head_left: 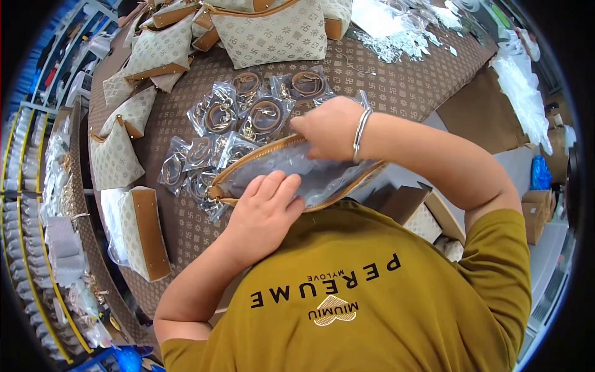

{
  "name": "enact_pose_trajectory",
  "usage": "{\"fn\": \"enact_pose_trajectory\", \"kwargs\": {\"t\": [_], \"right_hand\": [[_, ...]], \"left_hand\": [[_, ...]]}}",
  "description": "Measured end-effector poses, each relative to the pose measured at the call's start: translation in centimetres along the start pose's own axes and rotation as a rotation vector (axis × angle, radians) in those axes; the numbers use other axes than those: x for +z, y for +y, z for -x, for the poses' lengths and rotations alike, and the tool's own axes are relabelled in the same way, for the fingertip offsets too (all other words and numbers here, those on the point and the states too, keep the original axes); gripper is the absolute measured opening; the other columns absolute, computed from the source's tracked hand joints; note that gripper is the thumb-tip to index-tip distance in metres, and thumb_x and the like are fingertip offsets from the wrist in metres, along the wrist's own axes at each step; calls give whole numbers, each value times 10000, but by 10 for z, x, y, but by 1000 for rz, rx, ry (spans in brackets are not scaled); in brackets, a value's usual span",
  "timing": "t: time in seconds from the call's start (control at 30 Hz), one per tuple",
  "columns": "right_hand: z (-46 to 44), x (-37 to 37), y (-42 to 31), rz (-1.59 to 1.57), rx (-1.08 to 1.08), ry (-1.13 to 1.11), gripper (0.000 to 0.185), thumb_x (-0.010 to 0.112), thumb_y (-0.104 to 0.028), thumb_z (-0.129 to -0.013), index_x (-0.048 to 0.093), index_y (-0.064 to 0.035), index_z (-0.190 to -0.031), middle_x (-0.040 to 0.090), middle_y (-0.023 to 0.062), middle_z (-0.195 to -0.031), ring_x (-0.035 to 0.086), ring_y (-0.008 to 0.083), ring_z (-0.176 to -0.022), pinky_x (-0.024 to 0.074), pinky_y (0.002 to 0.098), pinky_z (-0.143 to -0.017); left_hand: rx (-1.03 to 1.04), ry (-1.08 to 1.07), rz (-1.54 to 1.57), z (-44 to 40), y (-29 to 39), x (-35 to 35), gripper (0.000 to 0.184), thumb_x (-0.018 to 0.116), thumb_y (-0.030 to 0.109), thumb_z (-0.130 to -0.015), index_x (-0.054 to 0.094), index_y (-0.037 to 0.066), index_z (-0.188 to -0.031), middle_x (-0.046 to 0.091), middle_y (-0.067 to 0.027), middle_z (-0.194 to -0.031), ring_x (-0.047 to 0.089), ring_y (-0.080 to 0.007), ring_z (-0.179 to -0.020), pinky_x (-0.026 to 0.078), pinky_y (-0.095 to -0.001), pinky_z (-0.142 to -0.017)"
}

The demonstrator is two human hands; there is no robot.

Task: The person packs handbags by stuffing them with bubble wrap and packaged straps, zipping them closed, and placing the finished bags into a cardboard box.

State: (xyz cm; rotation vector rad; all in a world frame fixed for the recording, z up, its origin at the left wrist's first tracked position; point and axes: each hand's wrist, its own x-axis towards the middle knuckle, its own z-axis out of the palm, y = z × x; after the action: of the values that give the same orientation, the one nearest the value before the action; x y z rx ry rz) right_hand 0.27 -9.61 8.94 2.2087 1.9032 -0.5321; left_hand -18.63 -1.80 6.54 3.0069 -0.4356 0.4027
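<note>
An open handbag [291,162] with a tan zipper edge lies in front of my body, its mouth facing up. Its inside looks greyish and shiny. My left hand [266,208] is closed over the near rim, fingers reaching into the mouth. My right hand [328,127], with a silver bangle at the wrist, is bent over the far rim; its fingers and thumb close about that edge. Just beyond the bag lie several brown straps [263,116] with metal clasps, coiled in clear plastic pouches.
Several beige patterned handbags [273,34] with tan trim stand at the back and left of the brown patterned table [186,229]. Another handbag [145,232] lies at the left edge. Small clear plastic pieces [396,44] are heaped at the back right. Shelves [28,149] stand at the far left.
</note>
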Motion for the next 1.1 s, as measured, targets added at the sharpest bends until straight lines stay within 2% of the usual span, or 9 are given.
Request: {"fn": "enact_pose_trajectory", "kwargs": {"t": [0.1,0.23,0.43,0.53,0.67,0.8,0.9,1.07,1.1], "right_hand": [[-2,-4,9,-57,6,-31,441,646,-426,-750,586,-52,-976,634,127,-788,613,298,-792,479,386,-708],[-5,-1,22,-203,-76,-105,404,602,-432,-793,605,-50,-927,631,133,-814,602,312,-794,469,388,-708],[-10,9,33,-361,-107,-144,385,542,-409,-848,601,-42,-948,622,154,-836,586,332,-801,460,392,-720],[-12,15,33,-332,-138,-74,368,522,-393,-862,602,-47,-958,624,156,-847,585,332,-814,458,393,-731],[-10,15,32,-314,-132,-80,345,502,-369,-872,602,-55,-970,625,160,-854,589,331,-824,462,398,-738],[-12,15,30,-203,-115,-5,319,489,-346,-876,605,-61,-963,629,152,-848,597,326,-818,471,399,-733],[-12,12,27,-172,-65,2,310,491,-343,-873,608,-67,-949,633,144,-842,601,322,-808,477,399,-728],[-13,12,27,-154,-34,17,304,490,-347,-869,611,-72,-914,637,132,-829,607,316,-790,481,397,-717],[-14,13,27,-153,-35,17,304,490,-347,-869,611,-72,-914,637,132,-829,607,316,-790,481,397,-717]], "left_hand": [[-75,-342,68,12,5,2,161,561,139,-712,552,91,-866,530,-36,-881,518,-191,-851,408,-304,-744],[-70,-248,27,15,7,4,143,522,143,-719,538,100,-854,502,-3,-771,508,-166,-746,392,-278,-681],[-50,-224,27,10,8,2,96,519,161,-733,507,102,-809,488,-15,-765,490,-164,-746,376,-281,-661],[-77,-220,31,7,7,1,94,519,159,-728,511,104,-804,484,-21,-777,487,-165,-764,374,-279,-672],[-135,17,18,-3,6,1,75,514,150,-724,518,111,-787,451,-28,-757,478,-168,-773,369,-279,-682],[-116,-59,-39,-3,8,1,78,512,146,-727,529,102,-789,505,-70,-853,494,-176,-797,375,-287,-690],[-94,-297,137,5,9,5,88,513,146,-732,534,92,-798,537,-101,-967,507,-179,-815,380,-295,-697],[-85,-323,115,2,9,1,87,514,145,-731,531,94,-799,547,-98,-1017,509,-181,-806,381,-299,-694],[-90,-269,123,2,9,2,87,515,148,-729,530,96,-797,547,-86,-1005,508,-179,-800,380,-296,-691]]}}
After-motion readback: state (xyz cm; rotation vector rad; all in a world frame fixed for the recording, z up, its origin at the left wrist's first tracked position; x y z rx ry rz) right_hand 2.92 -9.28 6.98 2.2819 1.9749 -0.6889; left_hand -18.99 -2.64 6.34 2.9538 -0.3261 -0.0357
